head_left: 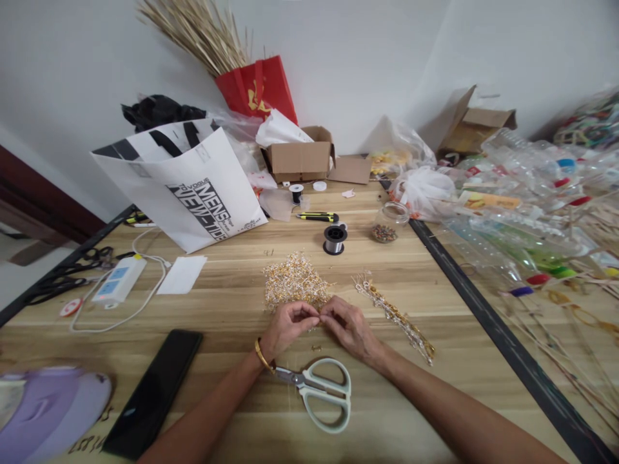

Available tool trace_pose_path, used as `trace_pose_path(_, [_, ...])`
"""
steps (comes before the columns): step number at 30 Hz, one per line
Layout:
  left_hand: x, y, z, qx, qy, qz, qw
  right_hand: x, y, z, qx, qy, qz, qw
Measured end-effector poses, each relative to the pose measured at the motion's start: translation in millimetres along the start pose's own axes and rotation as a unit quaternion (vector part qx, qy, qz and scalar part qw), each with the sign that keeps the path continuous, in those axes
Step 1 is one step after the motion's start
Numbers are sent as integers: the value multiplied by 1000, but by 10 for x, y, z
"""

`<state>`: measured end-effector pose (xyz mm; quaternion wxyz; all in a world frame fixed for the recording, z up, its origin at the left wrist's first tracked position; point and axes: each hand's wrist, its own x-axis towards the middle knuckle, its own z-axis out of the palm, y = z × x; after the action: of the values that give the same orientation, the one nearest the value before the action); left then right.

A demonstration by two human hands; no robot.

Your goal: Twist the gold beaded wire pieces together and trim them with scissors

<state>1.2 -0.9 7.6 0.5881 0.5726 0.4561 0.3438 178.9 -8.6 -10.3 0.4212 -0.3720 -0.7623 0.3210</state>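
Observation:
My left hand [293,325] and my right hand [349,325] meet fingertip to fingertip over the wooden table. Both are closed in a pinch, and whatever sits between the fingers is too small to make out. Just beyond them lies a heap of tiny gold and silver beads or findings [294,280]. To the right of my right hand runs a bundle of beaded gold and silver strands [399,319]. Scissors with pale handles [326,393] lie below my hands, blades toward my left wrist. A few small gold pieces [316,348] rest between hands and scissors.
Behind the heap stand a wire spool [334,240], a yellow-black utility knife [316,217] and a glass jar of beads [385,223]. A black phone [153,393], a power strip [118,281] and a white bag [193,187] are on the left. Plastic bottles [512,225] crowd the right.

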Motion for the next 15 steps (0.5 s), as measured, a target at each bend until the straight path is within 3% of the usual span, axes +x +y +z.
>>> trace_pose_path(9, [16, -14, -27, 47, -7, 28, 998, 22, -32, -27, 53, -15, 40, 998])
trace_pose_path(12, [8, -16, -14, 102, 9, 114, 988, 27, -24, -31, 67, -18, 51, 996])
trace_pose_path(15, [-19, -11, 12, 214, 56, 239, 945, 32, 2, -29, 79, -30, 64, 994])
